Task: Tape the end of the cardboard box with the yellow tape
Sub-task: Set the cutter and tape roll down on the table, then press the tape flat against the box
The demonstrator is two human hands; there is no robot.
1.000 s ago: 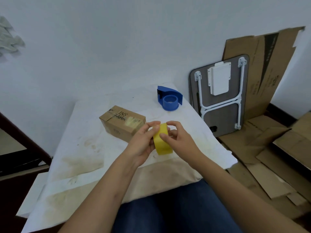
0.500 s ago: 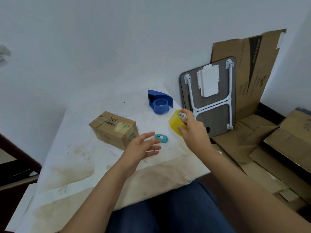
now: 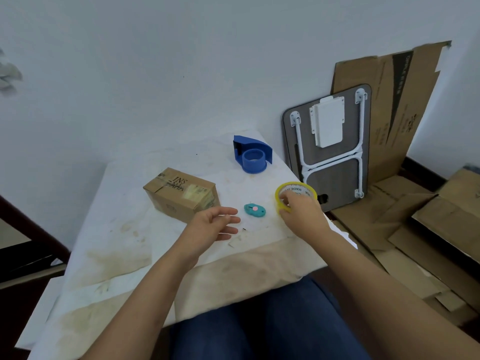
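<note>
White wall fills the background, and against it on the floor lean flattened sheets of cardboard [image 3: 405, 105] with a folded grey lap table [image 3: 330, 152] (white legs turned outward) propped in front of them, just off the table's right edge. More cardboard pieces lie scattered on the floor beyond.

Next in size, the table [image 3: 130, 255] is covered with a white, stained sheet, and blue trousers [image 3: 259, 320] show below its near edge.

On the table, the cardboard box [image 3: 181, 194] sits left of centre toward the far edge, lying closed, with dark printing and a pale label on its top; one end faces the near right. A blue tape dispenser [image 3: 252, 158] stands near the far right corner, well apart from the box.

Close to the right edge, the yellow tape [image 3: 296, 197] lies flat with its printed core facing up. The right hand [image 3: 302, 219] grips the roll on its near side, fingertips hooked inside the ring and thumb against the outer rim.

The left hand [image 3: 213, 224] hovers palm-down over the table's middle, fingers spread loosely and holding nothing, just near the box's right end (not touching it).

Smallest, a teal box cutter [image 3: 255, 210] with a pink button lies between the two hands, apart from both.
</note>
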